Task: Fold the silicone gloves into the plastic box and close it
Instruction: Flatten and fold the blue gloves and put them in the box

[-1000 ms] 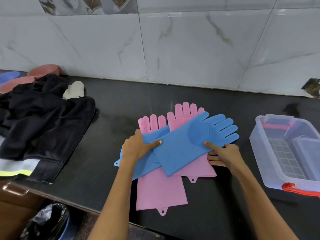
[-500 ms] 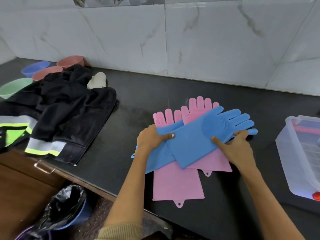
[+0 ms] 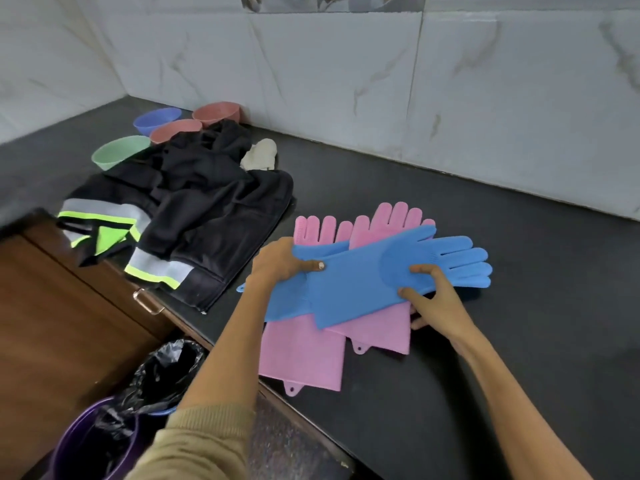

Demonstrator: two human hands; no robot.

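Two pink silicone gloves (image 3: 304,351) lie flat on the black counter (image 3: 519,341), fingers pointing to the wall. Across them lie the blue silicone gloves (image 3: 360,285), stacked and angled, fingers to the right. My left hand (image 3: 280,263) grips the blue gloves at their left part, thumb on top. My right hand (image 3: 434,299) grips the upper blue glove near its palm, thumb on top and fingers beneath, lifting that edge slightly. The plastic box is out of view.
A dark garment with neon-yellow stripes (image 3: 187,216) covers the counter's left side, with a white cloth (image 3: 259,155) and several coloured bowls (image 3: 159,119) behind it. A tiled wall (image 3: 381,81) backs the counter. A bin with a black bag (image 3: 138,410) stands below the front edge.
The view has swung left, so the plastic box has left the frame. My right hand has closed on the blue glove's edge and raised it a little. My left hand keeps its grip.
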